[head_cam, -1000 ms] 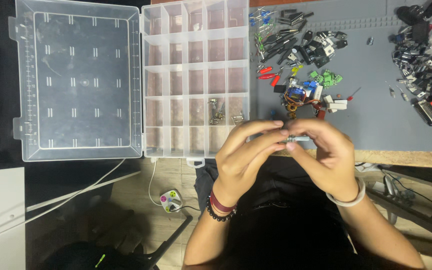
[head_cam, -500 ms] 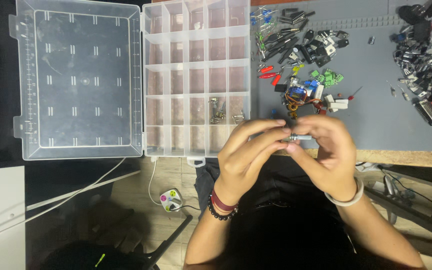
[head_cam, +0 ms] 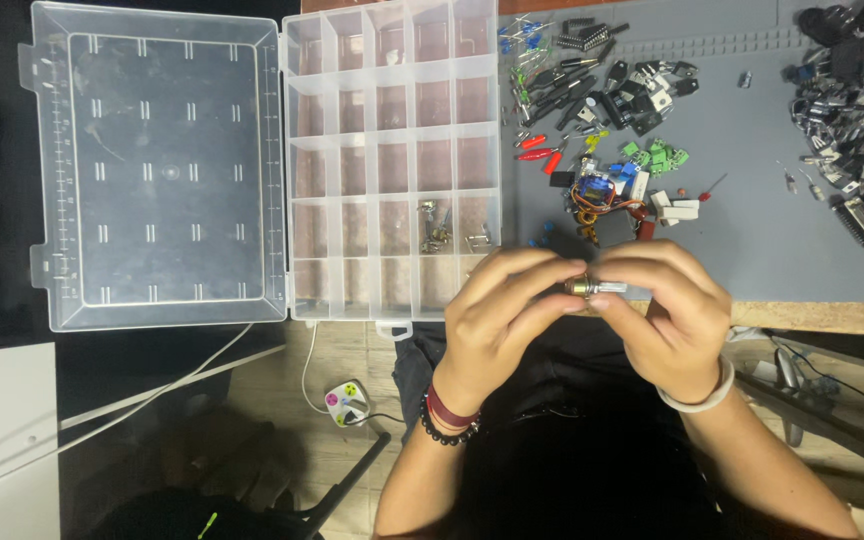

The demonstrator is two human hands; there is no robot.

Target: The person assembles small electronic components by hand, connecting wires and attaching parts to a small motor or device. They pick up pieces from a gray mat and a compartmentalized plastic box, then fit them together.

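in the head view, a grey work mat [head_cam: 752,230] is laid over a wooden table edge, with dark floor and a white cable seen below. a clear plastic organiser box [head_cam: 392,160] is set open at the left of the mat, its lid [head_cam: 157,170] folded flat to the side; a few small metal parts are seen in two compartments of the lower rows. a heap of small electronic parts [head_cam: 602,130] is scattered just right of the box, and a second dark heap [head_cam: 852,120] lies at the far right. near the table's front edge, a small metal component with a shaft [head_cam: 592,288] is pinched between both hands: the left hand [head_cam: 497,315] is closed on its brass-coloured body, the right hand [head_cam: 677,315] is closed on its silver shaft end.
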